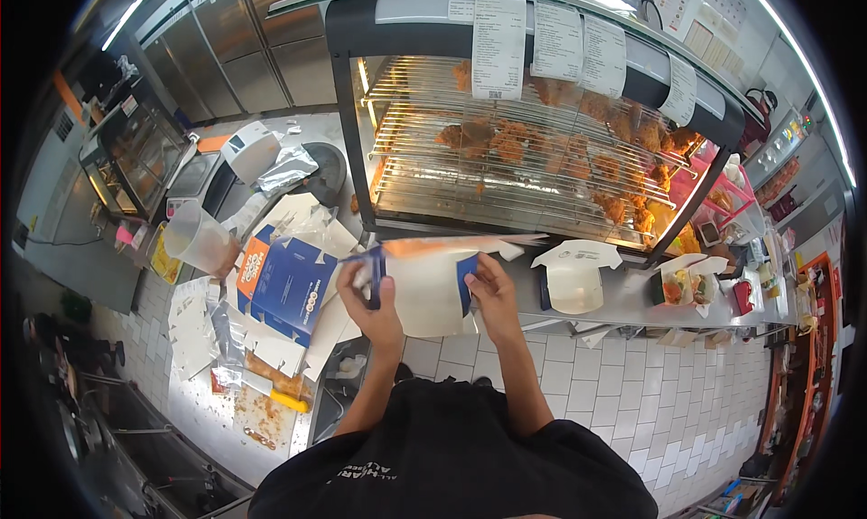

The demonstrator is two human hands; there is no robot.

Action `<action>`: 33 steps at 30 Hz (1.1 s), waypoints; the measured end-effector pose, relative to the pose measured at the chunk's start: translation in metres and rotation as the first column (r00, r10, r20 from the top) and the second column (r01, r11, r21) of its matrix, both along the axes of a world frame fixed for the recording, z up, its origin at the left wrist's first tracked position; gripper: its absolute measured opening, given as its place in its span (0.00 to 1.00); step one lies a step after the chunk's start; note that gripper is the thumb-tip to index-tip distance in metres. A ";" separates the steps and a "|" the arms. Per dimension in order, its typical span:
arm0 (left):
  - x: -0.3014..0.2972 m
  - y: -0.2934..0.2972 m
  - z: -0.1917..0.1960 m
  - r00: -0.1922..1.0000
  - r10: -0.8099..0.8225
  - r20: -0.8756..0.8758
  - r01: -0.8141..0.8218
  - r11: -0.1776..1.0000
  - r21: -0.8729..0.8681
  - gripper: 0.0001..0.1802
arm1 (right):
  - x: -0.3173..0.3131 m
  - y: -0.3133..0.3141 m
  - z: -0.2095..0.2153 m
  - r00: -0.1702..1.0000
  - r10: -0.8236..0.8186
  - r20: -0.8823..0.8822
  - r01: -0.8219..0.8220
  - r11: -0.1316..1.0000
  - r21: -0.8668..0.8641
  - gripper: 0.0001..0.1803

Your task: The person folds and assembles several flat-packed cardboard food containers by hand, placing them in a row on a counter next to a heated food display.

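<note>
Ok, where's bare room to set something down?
Steel counter shows bare between the empty box and the food-filled box to its right. The held carton hides counter farther left. The left worktop is crowded by flattened cartons and a knife, with bare steel left of its crumbs.

Left hand (372,316) and right hand (493,295) raised in front of body, roughly level, apart. Left thumb (387,293) points up, fingers curled, partly hidden. Right thumb (478,288) tilts up and inward, fingers bent. Both grips closed. Left forearm (373,379) and right forearm (522,379) bare, leaning inward toward wrists.
</note>
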State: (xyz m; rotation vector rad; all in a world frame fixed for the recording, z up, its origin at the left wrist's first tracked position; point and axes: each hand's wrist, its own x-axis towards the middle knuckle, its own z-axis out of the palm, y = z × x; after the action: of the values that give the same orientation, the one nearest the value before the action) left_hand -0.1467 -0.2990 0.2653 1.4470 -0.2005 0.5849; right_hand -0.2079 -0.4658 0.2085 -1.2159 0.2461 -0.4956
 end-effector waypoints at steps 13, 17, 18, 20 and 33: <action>0.024 0.010 -0.076 0.903 -0.321 0.285 -0.005 0.657 0.754 0.16 | -0.021 -0.030 0.047 0.938 0.339 -0.073 -0.340 0.858 -0.384 0.20; 0.015 -0.006 -0.019 0.734 -0.548 -0.401 0.603 0.798 0.013 0.17 | -0.035 -0.002 0.074 0.979 0.205 0.019 -0.166 0.842 -0.513 0.31; 0.012 -0.010 -0.017 0.713 -0.541 -0.445 0.511 0.836 -0.199 0.17 | -0.040 0.013 0.083 0.997 0.077 -0.013 -0.067 0.760 -0.646 0.32; 0.009 -0.014 -0.007 0.686 -0.606 -0.404 0.497 0.795 -0.348 0.15 | -0.040 0.018 0.078 0.997 -0.071 0.018 0.060 0.659 -0.749 0.31; 0.026 0.006 0.008 0.326 -0.872 -0.365 0.762 0.471 -0.444 0.19 | -0.038 -0.019 0.093 0.961 -0.081 0.265 0.268 0.514 -0.815 0.15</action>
State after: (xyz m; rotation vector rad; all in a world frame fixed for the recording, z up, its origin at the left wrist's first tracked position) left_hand -0.1204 -0.2927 0.2731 1.0507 -0.3763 -0.6912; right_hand -0.2458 -0.4850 0.3020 -2.1115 -0.0799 -0.9824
